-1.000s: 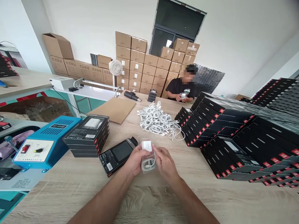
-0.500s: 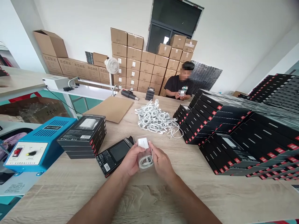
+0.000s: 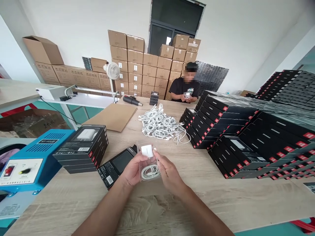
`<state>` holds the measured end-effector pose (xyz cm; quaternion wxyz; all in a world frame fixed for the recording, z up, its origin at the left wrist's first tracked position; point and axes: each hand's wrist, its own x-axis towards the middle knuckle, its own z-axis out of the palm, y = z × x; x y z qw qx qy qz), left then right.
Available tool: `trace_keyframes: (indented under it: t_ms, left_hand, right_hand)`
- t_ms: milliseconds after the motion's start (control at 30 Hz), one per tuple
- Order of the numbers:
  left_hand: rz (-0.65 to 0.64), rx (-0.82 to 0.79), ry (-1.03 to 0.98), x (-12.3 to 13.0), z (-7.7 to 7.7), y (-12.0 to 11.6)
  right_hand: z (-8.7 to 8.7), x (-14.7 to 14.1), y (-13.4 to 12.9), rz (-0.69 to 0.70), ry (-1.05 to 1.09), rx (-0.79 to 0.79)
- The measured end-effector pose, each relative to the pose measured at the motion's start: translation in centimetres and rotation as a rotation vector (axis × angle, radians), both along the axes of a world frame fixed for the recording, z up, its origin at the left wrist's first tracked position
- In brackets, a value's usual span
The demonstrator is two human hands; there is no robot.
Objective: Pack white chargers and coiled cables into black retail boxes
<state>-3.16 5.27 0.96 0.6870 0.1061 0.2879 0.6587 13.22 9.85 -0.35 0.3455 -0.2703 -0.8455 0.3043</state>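
Above the table, my left hand (image 3: 133,168) is closed around the left side of a clear plastic tray (image 3: 139,146). A white charger (image 3: 147,151) sits in the upper part of the tray, and a coiled white cable (image 3: 147,172) lies in the lower part. My right hand (image 3: 169,168) pinches the cable's connector end by the tray's right edge, beside the charger. Just left of my hands, a black box (image 3: 115,165) with a dark window lies on the table. Beyond the tray is a heap of white cables (image 3: 159,123).
Stacked black boxes (image 3: 83,144) and a blue machine (image 3: 36,157) stand left. Many black boxes (image 3: 228,114) are piled right. A cardboard sheet (image 3: 113,116), a heat gun (image 3: 132,100) and a fan (image 3: 112,70) are farther back. Across the table sits a person (image 3: 185,87) holding a small package.
The view has shifted slightly. The tray now faces me more openly, and my right fingers have drawn the cable's connector end up beside the charger more visibly.
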Motion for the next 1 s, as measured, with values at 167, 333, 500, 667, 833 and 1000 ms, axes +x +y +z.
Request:
trace_keyframes:
  t_ms: [167, 333, 500, 667, 833, 1000]
  left_hand:
    - [-0.057, 0.119, 0.028, -0.1, -0.2, 0.1]
    - [-0.033, 0.049, 0.118, 0.5, 0.0, 0.1]
    - [-0.02, -0.024, 0.145, 1.3, 0.5, 0.0]
    - [0.012, -0.067, 0.195, 0.9, 0.8, 0.0]
    - [-0.202, 0.015, 0.346, 1.3, 0.4, -0.1]
    - [-0.235, 0.023, 0.818, 0.8, 0.4, -0.4]
  right_hand:
    - [0.4, 1.0, -0.1, 0.09, 0.167, -0.439]
    - [-0.4, 1.2, 0.9, 0.155, 0.223, -0.683]
    - [-0.6, 0.9, 1.2, 0.143, 0.24, -0.713]
    - [-0.9, 1.1, 1.6, 0.165, 0.217, -0.806]
    - [-0.2, 2.5, 3.4, 0.185, 0.362, -0.998]
    - [-0.5, 2.8, 5.4, 0.141, 0.392, -0.999]
